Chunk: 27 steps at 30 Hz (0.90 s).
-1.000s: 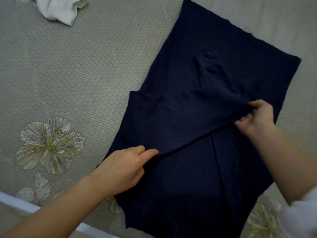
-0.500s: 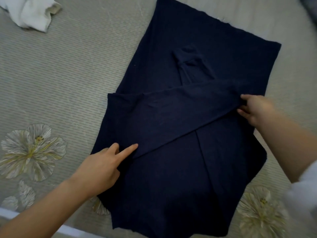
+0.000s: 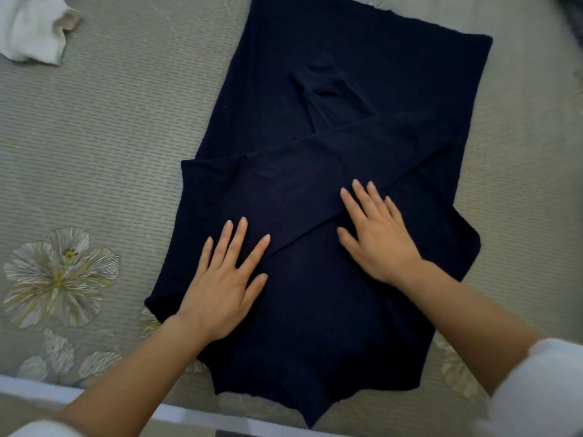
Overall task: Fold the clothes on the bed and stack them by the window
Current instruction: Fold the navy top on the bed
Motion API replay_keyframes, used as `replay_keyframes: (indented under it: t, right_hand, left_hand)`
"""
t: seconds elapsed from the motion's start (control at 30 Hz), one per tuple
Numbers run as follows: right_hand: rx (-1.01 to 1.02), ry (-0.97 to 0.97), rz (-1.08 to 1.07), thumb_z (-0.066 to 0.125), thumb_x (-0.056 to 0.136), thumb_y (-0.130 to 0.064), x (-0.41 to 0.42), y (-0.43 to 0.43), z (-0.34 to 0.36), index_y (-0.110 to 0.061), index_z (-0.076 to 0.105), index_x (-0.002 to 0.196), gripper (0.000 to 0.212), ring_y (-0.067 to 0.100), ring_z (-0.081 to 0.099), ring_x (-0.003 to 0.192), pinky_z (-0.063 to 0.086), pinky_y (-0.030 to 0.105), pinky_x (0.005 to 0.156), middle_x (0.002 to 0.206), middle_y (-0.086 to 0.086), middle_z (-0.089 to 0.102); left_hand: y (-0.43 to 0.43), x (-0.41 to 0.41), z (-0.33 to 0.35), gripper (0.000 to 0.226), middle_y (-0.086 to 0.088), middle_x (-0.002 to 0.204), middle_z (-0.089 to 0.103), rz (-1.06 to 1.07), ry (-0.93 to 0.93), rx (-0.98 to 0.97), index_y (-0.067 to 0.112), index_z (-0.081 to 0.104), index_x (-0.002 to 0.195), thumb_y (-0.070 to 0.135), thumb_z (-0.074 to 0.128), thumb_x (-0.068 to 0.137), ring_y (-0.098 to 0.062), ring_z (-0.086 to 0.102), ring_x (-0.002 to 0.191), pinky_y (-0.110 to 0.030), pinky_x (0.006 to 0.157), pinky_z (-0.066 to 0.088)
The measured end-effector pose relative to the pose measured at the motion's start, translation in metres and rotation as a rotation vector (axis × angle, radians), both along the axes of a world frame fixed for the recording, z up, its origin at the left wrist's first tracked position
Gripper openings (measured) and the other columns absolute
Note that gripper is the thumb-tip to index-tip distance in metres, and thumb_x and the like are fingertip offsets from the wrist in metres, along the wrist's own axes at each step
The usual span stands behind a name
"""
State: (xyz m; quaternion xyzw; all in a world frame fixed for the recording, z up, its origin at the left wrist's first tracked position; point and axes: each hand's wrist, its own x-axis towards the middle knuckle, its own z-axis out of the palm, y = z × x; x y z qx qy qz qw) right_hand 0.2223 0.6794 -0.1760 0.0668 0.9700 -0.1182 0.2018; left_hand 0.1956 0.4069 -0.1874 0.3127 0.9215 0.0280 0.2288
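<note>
A dark navy garment [image 3: 362,96] lies spread flat on the bed [image 3: 126,137], with one sleeve folded diagonally across its middle and another sleeve lying further up. My left hand [image 3: 225,279] rests palm down with spread fingers on the lower left of the folded sleeve. My right hand [image 3: 375,234] lies flat, fingers apart, on the sleeve's lower edge near the garment's centre. Neither hand grips the cloth.
A crumpled white garment [image 3: 34,29] lies at the far left of the bed. The grey bedspread carries embroidered flowers [image 3: 60,275] at the left and lower right. The bed's white front edge [image 3: 41,394] runs along the bottom.
Both hands let go of the sleeve's ends, which they pinched before, and now lie flat on the garment. The right hand moved left toward the centre.
</note>
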Motion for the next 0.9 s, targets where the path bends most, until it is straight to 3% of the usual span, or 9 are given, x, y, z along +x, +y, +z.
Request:
replay_keyframes:
  t: [0.17, 0.33, 0.43, 0.57, 0.63, 0.7, 0.73, 0.8, 0.9]
  right_hand:
    - [-0.082, 0.111, -0.024, 0.050, 0.094, -0.038, 0.094, -0.023, 0.035, -0.022, 0.020, 0.152, 0.067, 0.009, -0.002, 0.147, 0.002, 0.031, 0.119, 0.160, -0.002, 0.012]
    - [-0.008, -0.035, 0.158, 0.074, 0.064, -0.021, 0.191, -0.050, 0.048, -0.014, 0.036, 0.147, 0.092, 0.025, 0.020, 0.145, 0.021, 0.047, 0.111, 0.156, 0.009, 0.027]
    - [0.094, -0.081, 0.288, 0.074, 0.056, -0.013, 0.206, -0.077, 0.035, -0.011, 0.039, 0.145, 0.095, 0.032, 0.028, 0.142, 0.023, 0.050, 0.108, 0.153, 0.012, 0.032]
    - [0.218, -0.055, 0.224, 0.080, 0.051, -0.004, 0.177, -0.083, 0.024, -0.014, 0.046, 0.141, 0.097, 0.040, 0.035, 0.136, 0.027, 0.063, 0.106, 0.149, 0.014, 0.040]
    - [0.267, -0.117, 0.164, 0.077, 0.063, -0.004, 0.156, -0.073, 0.026, -0.022, 0.029, 0.149, 0.100, 0.045, 0.023, 0.140, 0.021, 0.068, 0.108, 0.155, 0.014, 0.026]
    - [0.242, -0.174, 0.062, 0.055, 0.087, -0.007, 0.141, -0.060, 0.023, -0.032, -0.007, 0.150, 0.093, 0.044, -0.004, 0.145, 0.007, 0.064, 0.112, 0.161, 0.007, -0.006]
    - [0.188, -0.206, -0.003, 0.046, 0.091, -0.006, 0.135, -0.053, 0.024, -0.036, -0.012, 0.149, 0.087, 0.039, -0.009, 0.146, 0.006, 0.059, 0.115, 0.161, 0.003, -0.013]
    - [0.051, -0.212, -0.120, 0.041, 0.090, 0.000, 0.131, -0.041, 0.027, -0.035, 0.004, 0.152, 0.081, 0.028, -0.004, 0.148, 0.015, 0.047, 0.118, 0.162, -0.004, -0.003]
    - [-0.174, -0.097, -0.355, 0.040, 0.080, 0.012, 0.149, -0.051, 0.050, -0.024, 0.033, 0.148, 0.077, 0.017, 0.016, 0.147, 0.020, 0.030, 0.117, 0.156, -0.002, 0.028]
  left_hand:
    - [-0.033, 0.009, 0.020, 0.064, 0.001, 0.158, -0.018, -0.220, -0.019, -0.001, 0.036, -0.009, 0.149, 0.063, 0.002, 0.091, -0.013, -0.025, 0.143, -0.035, 0.116, -0.016]
    - [-0.094, 0.016, 0.045, 0.059, -0.008, 0.159, 0.016, -0.404, -0.062, -0.027, 0.028, 0.029, 0.149, 0.052, 0.028, 0.095, -0.026, 0.005, 0.147, -0.043, 0.116, 0.005]
    - [-0.104, 0.019, 0.040, 0.068, -0.016, 0.156, 0.024, -0.539, 0.021, -0.091, 0.025, 0.035, 0.146, 0.036, 0.042, 0.080, -0.041, 0.014, 0.143, -0.051, 0.113, 0.012]
    - [-0.081, 0.008, 0.031, 0.091, -0.020, 0.150, 0.034, -0.573, 0.170, -0.071, 0.021, 0.047, 0.140, -0.006, 0.066, 0.055, -0.050, 0.028, 0.135, -0.060, 0.108, 0.029]
    - [-0.068, -0.002, 0.031, 0.100, -0.020, 0.153, 0.026, -0.559, 0.141, -0.101, 0.023, 0.034, 0.146, -0.011, 0.065, 0.058, -0.048, 0.026, 0.137, -0.056, 0.107, 0.033]
    - [-0.060, -0.006, 0.024, 0.095, -0.014, 0.159, -0.001, -0.566, 0.106, -0.156, 0.027, -0.001, 0.149, -0.005, 0.054, 0.079, -0.043, 0.004, 0.144, -0.047, 0.115, 0.019]
    - [-0.058, -0.008, 0.022, 0.085, -0.009, 0.159, -0.010, -0.557, 0.087, -0.167, 0.027, -0.008, 0.149, 0.001, 0.046, 0.088, -0.039, -0.004, 0.145, -0.043, 0.118, 0.014]
    - [-0.052, -0.012, 0.022, 0.066, -0.001, 0.160, -0.003, -0.479, 0.019, -0.128, 0.025, 0.014, 0.152, 0.010, 0.041, 0.094, -0.029, 0.001, 0.147, -0.034, 0.117, 0.019]
    - [-0.053, -0.013, 0.048, 0.043, 0.007, 0.156, 0.027, -0.373, -0.060, -0.052, 0.018, 0.054, 0.129, 0.009, 0.047, 0.088, -0.018, 0.032, 0.141, -0.030, 0.103, 0.040]
